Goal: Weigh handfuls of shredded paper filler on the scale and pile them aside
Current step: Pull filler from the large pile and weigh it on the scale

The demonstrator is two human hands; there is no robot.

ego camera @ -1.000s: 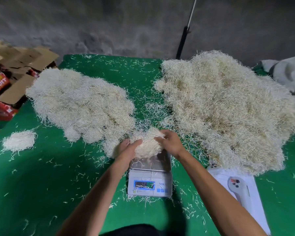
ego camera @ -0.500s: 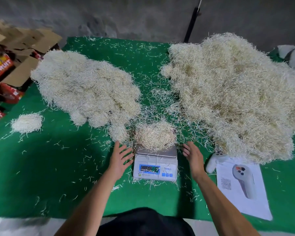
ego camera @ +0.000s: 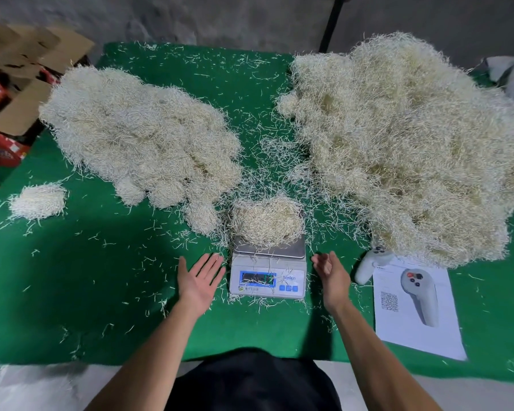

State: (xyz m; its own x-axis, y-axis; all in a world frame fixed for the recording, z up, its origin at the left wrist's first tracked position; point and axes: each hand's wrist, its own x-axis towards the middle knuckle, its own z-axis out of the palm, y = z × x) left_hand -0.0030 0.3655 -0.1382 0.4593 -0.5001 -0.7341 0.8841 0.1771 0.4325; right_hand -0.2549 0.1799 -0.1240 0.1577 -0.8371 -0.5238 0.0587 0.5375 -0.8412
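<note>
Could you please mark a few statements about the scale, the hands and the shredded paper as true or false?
1. A handful of shredded paper sits on the scale. True.
2. The left hand grips the handful. False: it is open, palm up, beside the scale.
3. The right hand holds nothing. True.
4. The larger pile lies left of the scale. False: it lies to the right; the flatter pile is on the left.
5. A printed sheet lies right of the scale. True.
</note>
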